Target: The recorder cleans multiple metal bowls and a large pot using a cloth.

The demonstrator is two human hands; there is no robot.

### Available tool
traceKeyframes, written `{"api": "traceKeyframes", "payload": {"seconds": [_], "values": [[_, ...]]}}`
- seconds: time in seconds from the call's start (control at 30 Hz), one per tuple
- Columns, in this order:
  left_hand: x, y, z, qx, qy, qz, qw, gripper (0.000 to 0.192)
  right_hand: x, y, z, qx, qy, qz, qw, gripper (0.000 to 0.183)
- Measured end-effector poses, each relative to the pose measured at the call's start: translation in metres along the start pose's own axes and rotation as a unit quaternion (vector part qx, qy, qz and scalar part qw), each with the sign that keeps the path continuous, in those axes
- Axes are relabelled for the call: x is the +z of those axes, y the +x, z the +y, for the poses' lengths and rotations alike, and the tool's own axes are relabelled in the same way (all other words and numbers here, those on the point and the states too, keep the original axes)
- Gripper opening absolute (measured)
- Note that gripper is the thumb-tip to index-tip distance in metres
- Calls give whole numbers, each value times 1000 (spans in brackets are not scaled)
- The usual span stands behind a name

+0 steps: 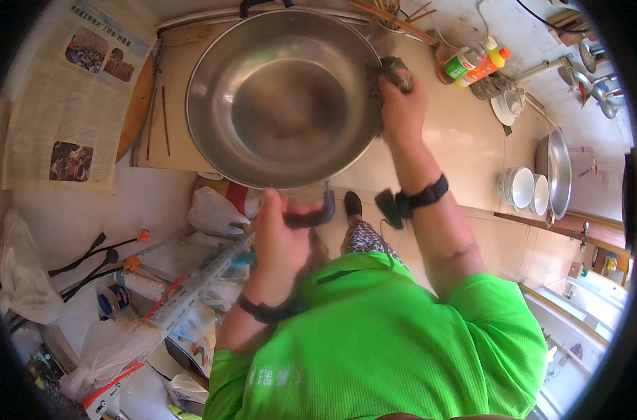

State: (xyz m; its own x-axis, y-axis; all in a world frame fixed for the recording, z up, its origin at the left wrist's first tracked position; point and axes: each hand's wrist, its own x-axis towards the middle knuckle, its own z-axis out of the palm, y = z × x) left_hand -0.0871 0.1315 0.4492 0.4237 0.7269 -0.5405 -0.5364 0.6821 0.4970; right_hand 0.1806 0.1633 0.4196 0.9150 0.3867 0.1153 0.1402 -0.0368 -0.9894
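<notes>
A large, round stainless-steel pan (292, 100) with a black loop handle on its near side and another at its far side stands before me, its interior visible and its middle blurred. With my left hand (284, 236) I hold the pan at its near rim and handle, thumb up against the rim. My right hand (405, 105) grips a dark, crumpled scouring pad or cloth (394, 73) and presses it to the outside of the pan's right wall. The exact kind of pad is unclear.
Two bottles (481, 65) lie against the back wall. Stacked bowls (517, 186) and a metal basin (554, 173) stand at the counter's right end. Chopsticks (386, 13) fill a holder behind the pan. A newspaper sheet (66, 105) hangs at left, above a shelf rack (192, 294) holding plastic bags.
</notes>
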Motion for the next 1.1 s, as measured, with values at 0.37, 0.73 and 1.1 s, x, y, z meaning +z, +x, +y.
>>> {"api": "traceKeyframes", "payload": {"seconds": [0.37,0.73,1.1], "values": [[6,9,-5,-2,25,27,999,34,-14,-118,-26,166,224,-57,959,18],[-60,-5,82,-102,183,-56,976,30,1,77,-31,102,-6,-302,948,23],[-62,-5,91,-52,172,-12,984,30,93,107,-31,291,13,-410,864,27]]}}
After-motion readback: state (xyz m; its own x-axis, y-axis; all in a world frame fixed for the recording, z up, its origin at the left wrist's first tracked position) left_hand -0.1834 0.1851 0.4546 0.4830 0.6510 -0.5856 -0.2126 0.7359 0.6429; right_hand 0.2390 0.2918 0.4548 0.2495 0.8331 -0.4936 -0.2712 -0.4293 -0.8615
